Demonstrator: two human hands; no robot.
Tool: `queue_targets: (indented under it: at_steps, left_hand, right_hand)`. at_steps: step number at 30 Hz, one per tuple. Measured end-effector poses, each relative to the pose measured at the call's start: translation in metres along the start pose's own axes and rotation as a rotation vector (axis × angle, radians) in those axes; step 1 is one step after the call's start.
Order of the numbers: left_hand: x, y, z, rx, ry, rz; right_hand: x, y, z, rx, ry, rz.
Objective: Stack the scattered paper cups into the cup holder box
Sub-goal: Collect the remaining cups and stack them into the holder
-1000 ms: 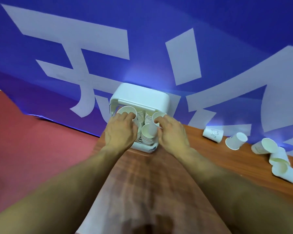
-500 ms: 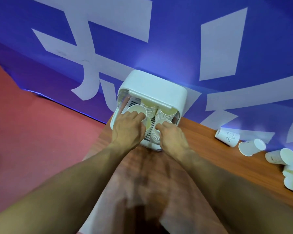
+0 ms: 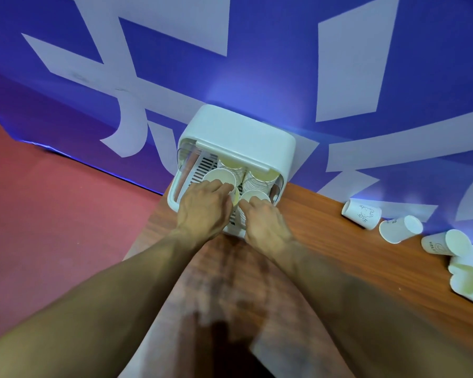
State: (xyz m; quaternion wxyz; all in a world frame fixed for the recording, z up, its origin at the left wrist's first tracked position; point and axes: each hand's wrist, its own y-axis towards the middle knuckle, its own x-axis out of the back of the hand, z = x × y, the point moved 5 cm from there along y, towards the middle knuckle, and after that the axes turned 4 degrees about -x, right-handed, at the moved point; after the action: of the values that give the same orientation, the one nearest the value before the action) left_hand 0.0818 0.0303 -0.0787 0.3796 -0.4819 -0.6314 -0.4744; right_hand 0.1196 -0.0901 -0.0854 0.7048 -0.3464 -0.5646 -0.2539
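A white cup holder box (image 3: 238,132) stands at the table's far left end, its front open. Inside are stacks of white paper cups: two at the back (image 3: 260,177) and two nearer the front. My left hand (image 3: 202,211) grips the front-left cup (image 3: 219,178) by its rim and side. My right hand (image 3: 265,227) holds the front-right stack of cups (image 3: 254,196), fingers curled over its top. Several loose paper cups (image 3: 400,229) lie on their sides at the right along the table's back edge.
The wooden table (image 3: 339,241) runs off to the right. Its left edge is just beside the box, with red floor (image 3: 52,214) below. A blue banner (image 3: 257,50) with white characters hangs right behind the box and cups.
The camera has tilted down and closer to the box. Both hands have stayed on the front cups and pushed them slightly deeper into the box.
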Motion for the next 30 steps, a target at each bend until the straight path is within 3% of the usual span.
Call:
queue_targets:
  at_steps: [4, 9, 12, 22, 26, 30]
  left_hand:
    - [-0.002, 0.006, -0.007, -0.023, 0.027, 0.048]
    - [-0.018, 0.000, -0.013, -0.016, 0.055, 0.228]
    - [-0.025, 0.000, -0.008, 0.072, -0.009, 0.225]
    - [-0.028, 0.001, -0.009, 0.114, 0.002, 0.309]
    - [-0.021, 0.002, -0.012, 0.170, -0.132, 0.204]
    - [-0.012, -0.002, -0.043, 0.085, -0.184, 0.039]
  right_hand:
    - [-0.006, 0.001, -0.001, -0.013, 0.009, -0.013]
    - [-0.009, 0.001, 0.000, -0.008, 0.018, -0.042]
    - [-0.011, 0.002, -0.002, -0.015, 0.029, -0.054]
    - [-0.010, -0.007, -0.003, 0.022, 0.007, -0.082]
    - [0.000, -0.030, -0.003, 0.051, 0.077, -0.267]
    - [0.016, -0.067, -0.015, -0.016, 0.230, -0.471]
